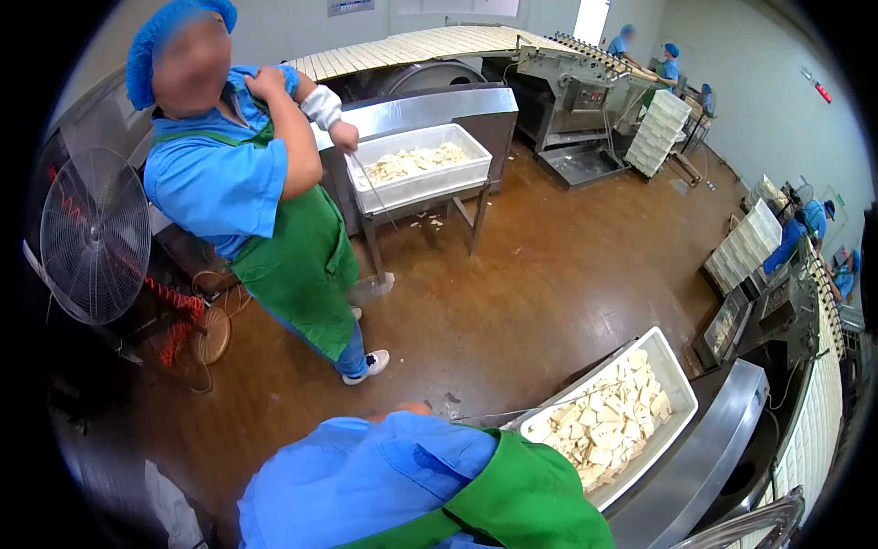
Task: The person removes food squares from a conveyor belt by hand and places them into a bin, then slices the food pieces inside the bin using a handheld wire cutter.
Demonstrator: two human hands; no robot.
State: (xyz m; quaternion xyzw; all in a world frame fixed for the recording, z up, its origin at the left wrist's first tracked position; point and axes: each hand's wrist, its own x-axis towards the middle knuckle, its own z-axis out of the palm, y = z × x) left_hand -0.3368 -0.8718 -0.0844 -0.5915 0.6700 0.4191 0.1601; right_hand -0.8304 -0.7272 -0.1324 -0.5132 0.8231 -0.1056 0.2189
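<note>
My blue sleeve [338, 467] and green apron [540, 499] fill the bottom of the head view. A small patch of bare skin [413, 408] shows past the sleeve; whether it is hand or forearm, and of which side, I cannot tell. No fingers of mine are visible. From near that skin a thin rod [512, 414] runs right over a white tub [679, 371]. Its near end is hidden behind my clothing. Many flat, pale, broken pieces [604, 425] lie in the tub.
Across the brown floor [512, 293], a co-worker [219, 174] grips a thin rod beside another white tub [425, 183] of pale pieces. A large fan [96, 236] stands left. Conveyors [412, 48], stacked white trays [658, 133] and several people are farther off. A metal panel [704, 457] borders the near tub.
</note>
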